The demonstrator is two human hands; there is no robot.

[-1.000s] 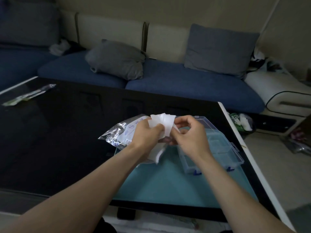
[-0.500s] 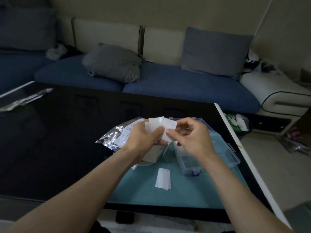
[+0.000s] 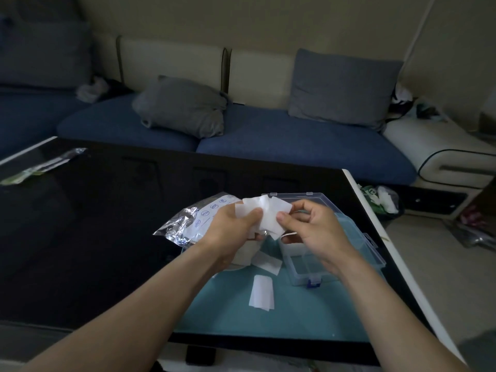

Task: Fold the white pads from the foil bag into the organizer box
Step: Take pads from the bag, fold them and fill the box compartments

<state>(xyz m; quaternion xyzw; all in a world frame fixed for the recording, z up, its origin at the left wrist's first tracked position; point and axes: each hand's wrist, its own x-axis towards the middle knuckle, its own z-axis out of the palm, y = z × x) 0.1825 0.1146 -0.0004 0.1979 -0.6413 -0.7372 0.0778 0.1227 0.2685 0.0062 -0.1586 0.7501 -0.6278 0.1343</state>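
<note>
Now both my hands are up over the bench [image 3: 80, 237], holding a small bunch of white pads [image 3: 264, 213] between them. My left hand [image 3: 230, 232] pinches the bunch from the left, with the thumb pressed on the front. My right hand [image 3: 311, 232] pinches the right edge with thumb and first finger, and its other fingers [image 3: 303, 210] are curled behind. The pads are in the air, just over the far left corner of the organizer box [image 3: 335, 251]. The box sits open on the blue mat [image 3: 268, 318], with its clear lid tipped back.

The foil bag [image 3: 193, 221] lies on the bench behind my left hand, and I think that hand is partly on it. One pad [image 3: 262, 292] lies flat on the mat, near me, and another pad [image 3: 268, 262] sits under my hands, beside the box. More white stuff is under my left wrist, but I cannot tell what it is.

I think the job now is to pull one pad off the bunch and fold it. To do it well, I should grip only the top pad, slide it off slowly, and hold the rest tight so no more fall. Then I should line up the edges, press the fold flat, and put it in a box slot.
</note>
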